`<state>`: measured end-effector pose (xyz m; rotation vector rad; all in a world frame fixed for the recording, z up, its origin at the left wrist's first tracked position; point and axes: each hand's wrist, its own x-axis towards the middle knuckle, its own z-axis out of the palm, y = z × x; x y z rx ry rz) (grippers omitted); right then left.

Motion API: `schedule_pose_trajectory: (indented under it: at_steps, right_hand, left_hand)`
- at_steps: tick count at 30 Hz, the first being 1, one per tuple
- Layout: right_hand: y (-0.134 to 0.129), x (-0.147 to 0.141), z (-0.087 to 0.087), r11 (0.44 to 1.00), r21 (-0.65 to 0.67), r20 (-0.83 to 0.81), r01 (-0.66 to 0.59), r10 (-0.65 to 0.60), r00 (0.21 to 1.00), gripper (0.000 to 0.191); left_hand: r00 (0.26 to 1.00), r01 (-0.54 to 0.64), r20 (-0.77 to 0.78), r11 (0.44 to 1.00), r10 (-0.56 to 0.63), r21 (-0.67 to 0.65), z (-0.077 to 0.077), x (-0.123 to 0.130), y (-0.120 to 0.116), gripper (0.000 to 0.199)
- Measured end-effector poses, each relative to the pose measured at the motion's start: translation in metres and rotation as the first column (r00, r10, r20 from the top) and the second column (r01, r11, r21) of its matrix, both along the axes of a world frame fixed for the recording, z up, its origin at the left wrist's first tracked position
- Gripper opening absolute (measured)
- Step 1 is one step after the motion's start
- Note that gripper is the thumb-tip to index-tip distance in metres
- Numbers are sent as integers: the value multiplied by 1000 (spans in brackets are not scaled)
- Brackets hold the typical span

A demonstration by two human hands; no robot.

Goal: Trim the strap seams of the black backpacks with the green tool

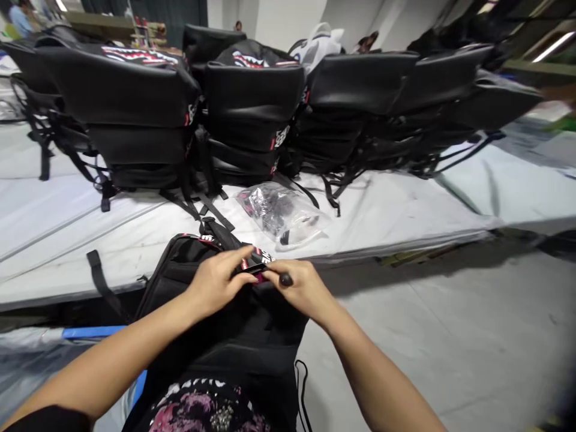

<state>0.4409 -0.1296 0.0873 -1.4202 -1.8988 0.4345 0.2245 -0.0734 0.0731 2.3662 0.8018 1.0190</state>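
Observation:
A black backpack (180, 279) leans at the table's edge in front of me, with a strap bearing white lettering on its top. My left hand (218, 282) pinches a small black strip (254, 268) by the strap, thumb and fingers closed on it. Across from it, my right hand (303, 288) is closed around a tool with a rounded dark handle end (285, 279). The tool's working end is hidden, so its kind cannot be made out. Both hands meet just above the bag's upper part. A patch of pink and white pattern (207, 411) shows at the bottom.
Black backpacks (254, 102) stand in a row along the white-covered table (382, 210), their straps trailing forward. A clear plastic bag (288, 213) with dark items lies before them. Grey floor (427, 324) extends at the right. People are partly visible in the background.

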Motion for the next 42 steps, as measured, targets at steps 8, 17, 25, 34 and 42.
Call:
schedule_pose_trajectory:
  at_steps: [8, 17, 25, 34, 42]
  right_hand:
    - [3, -42, -15, 997, -10, -264, -78, 73, 962, 14]
    - [18, -86, -23, 973, 80, -169, -216, 227, 959, 11]
    - [50, -79, -7, 974, 190, 44, -120, 113, 993, 14]
    - [107, -115, 11, 910, -405, 737, -83, 380, 559, 33]
    - [103, -142, -11, 858, -479, 720, -184, 504, 478, 29]
  left_hand:
    - [924, -157, 306, 956, 230, -247, -19, -9, -28, 11]
    - [848, -304, 417, 945, 327, -123, -40, -40, -33, 7]
    - [838, -523, 239, 847, 490, 95, -55, -75, -18, 46]
    - [762, -648, -113, 749, 638, -140, -100, -105, 9, 67]
    - [809, -587, 69, 809, 583, 47, -113, -113, -4, 64]
